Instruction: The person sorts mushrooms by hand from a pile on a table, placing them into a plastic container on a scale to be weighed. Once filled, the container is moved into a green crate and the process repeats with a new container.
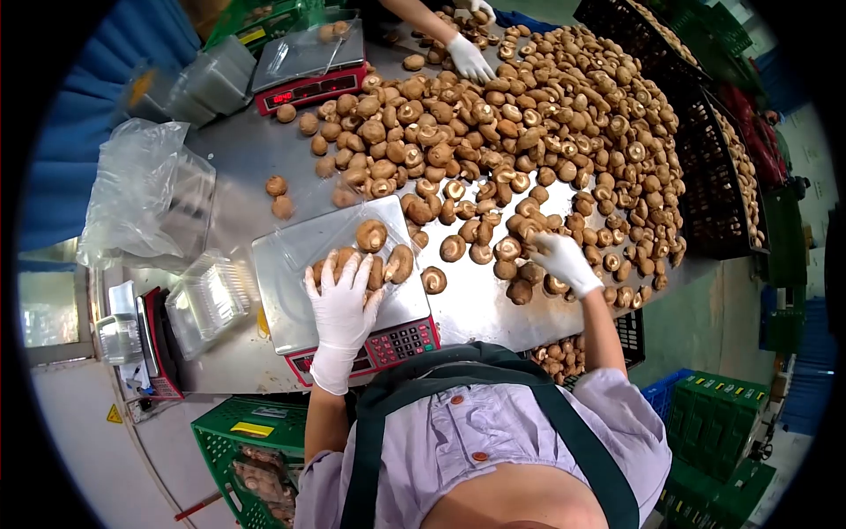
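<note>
While the left hand (342, 307) lies palm-down, fingers spread, over mushrooms (401, 263) on the near scale (412, 305), the right hand (566, 263) stretches out, fingertips at the heaped mushrooms (538, 132); can't tell whether either grips one.

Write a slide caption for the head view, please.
Gloved left hand on mushrooms atop a scale, right hand among loose mushrooms spread across a metal table.

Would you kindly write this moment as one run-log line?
left hand: over mushrooms on near scale | right hand: at loose mushrooms on metal table | co-worker's hand: beside mushroom pile
</note>
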A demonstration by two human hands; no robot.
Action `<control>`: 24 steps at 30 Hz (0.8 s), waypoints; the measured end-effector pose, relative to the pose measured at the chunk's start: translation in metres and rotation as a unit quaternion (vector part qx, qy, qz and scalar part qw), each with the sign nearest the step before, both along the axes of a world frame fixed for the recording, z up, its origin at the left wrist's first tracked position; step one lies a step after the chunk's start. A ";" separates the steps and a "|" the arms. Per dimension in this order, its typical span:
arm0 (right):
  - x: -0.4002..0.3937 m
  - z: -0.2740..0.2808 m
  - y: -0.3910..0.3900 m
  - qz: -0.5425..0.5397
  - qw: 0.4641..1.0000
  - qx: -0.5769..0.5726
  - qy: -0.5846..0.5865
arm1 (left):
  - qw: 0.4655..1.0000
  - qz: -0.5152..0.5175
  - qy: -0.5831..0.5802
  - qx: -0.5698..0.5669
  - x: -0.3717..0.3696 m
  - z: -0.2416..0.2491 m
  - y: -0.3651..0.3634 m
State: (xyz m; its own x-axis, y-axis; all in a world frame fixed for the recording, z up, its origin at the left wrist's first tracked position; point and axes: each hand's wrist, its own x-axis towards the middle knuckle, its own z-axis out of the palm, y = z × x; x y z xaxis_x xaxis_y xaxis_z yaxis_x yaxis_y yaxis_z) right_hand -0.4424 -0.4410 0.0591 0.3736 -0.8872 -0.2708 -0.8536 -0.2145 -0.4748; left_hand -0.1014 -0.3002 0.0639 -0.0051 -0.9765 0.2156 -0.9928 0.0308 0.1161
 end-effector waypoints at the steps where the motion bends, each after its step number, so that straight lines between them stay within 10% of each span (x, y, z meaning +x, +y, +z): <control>1: 0.024 -0.008 -0.017 0.049 0.999 -0.010 -0.007 | 1.000 0.001 -0.003 0.001 -0.001 0.001 0.002; 12: 0.271 -0.057 -0.122 0.250 0.953 -0.139 -0.098 | 0.998 0.034 0.042 0.015 -0.005 0.006 0.018; 24: 0.269 -0.048 -0.127 0.205 0.973 -0.106 0.011 | 0.997 0.038 0.064 0.014 -0.004 0.005 0.018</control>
State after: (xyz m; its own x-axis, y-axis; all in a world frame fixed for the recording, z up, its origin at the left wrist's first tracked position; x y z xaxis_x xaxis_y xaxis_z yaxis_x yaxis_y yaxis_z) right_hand -0.1730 -0.5677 0.0107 0.7043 -0.7013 -0.1100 -0.6848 -0.6304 -0.3655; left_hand -0.1054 -0.2821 0.0692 0.0949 -0.9788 0.1814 -0.9690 -0.0490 0.2423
